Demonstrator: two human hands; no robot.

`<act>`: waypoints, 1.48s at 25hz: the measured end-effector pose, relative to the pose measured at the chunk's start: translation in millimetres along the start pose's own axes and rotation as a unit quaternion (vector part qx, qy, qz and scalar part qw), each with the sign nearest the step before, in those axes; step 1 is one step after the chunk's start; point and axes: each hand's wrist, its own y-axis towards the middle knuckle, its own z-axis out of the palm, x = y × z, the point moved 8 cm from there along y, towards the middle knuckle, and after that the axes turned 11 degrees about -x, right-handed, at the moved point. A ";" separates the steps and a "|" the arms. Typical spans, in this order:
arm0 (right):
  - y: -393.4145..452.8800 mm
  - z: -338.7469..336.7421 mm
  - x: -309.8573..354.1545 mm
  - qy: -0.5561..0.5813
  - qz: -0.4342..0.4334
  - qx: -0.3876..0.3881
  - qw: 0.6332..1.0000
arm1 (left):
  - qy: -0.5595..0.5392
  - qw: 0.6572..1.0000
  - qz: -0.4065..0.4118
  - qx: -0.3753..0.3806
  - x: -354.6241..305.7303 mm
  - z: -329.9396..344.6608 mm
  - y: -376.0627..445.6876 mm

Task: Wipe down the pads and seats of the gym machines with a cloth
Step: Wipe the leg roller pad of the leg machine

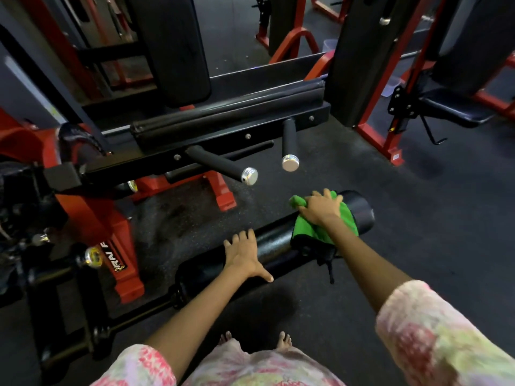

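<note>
A long black roller pad [278,240] lies low across the machine in front of me, its round end at the right. My left hand [245,254] rests flat on the middle of the pad, fingers spread, thumb hanging over the near side. My right hand [320,207] presses a green cloth [328,229] onto the pad near its right end, with straight fingers on top of the cloth. The cloth drapes over the pad and hangs down on my side.
Two black handles with chrome caps [249,175] [290,162] stick out from the red and black machine frame [117,240] behind the pad. An upright back pad [178,45] and a dark seat [457,107] stand farther off. My bare feet [284,339] stand on the dark rubber floor [418,218].
</note>
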 end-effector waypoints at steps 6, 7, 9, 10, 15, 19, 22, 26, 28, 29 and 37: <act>-63.5 -1.7 65.7 0.051 -0.169 -0.110 0.978 | 0.080 0.993 0.000 -0.083 -12.4 5.5 -24.3; -79.1 0.6 57.4 0.049 -0.234 -0.156 0.958 | 0.096 0.991 0.005 -0.097 -15.5 8.0 -30.1; -82.5 8.9 16.6 0.010 -0.290 -0.189 0.938 | 0.112 0.987 0.005 -0.115 -18.5 11.2 -35.4; -70.6 10.0 -7.9 0.021 -0.243 -0.164 0.956 | 0.118 0.986 0.003 -0.117 -19.2 11.9 -35.6; -3.9 -6.1 -23.4 0.027 0.007 -0.040 0.999 | 0.135 0.985 -0.002 -0.111 -21.0 12.1 -34.9; -34.8 -1.0 64.5 0.011 -0.140 -0.046 0.989 | 0.123 0.988 0.009 -0.090 -22.1 12.3 -34.2; -77.8 0.0 57.3 0.048 -0.292 -0.130 0.946 | 0.078 0.992 0.040 -0.086 -13.8 -4.8 -29.5; -37.0 2.2 4.5 0.008 -0.209 -0.080 0.975 | -0.010 0.999 0.041 0.004 13.4 -31.7 8.3; -18.3 -2.7 10.2 0.002 -0.085 -0.039 0.996 | -0.027 0.995 0.008 0.095 23.4 -23.3 16.2; -16.9 -6.3 23.8 -0.008 -0.069 -0.034 0.997 | -0.054 0.989 -0.010 0.135 26.0 -16.1 15.5; -62.2 -2.8 11.9 0.051 -0.225 -0.114 0.966 | -0.018 0.992 -0.051 0.112 20.9 3.4 3.9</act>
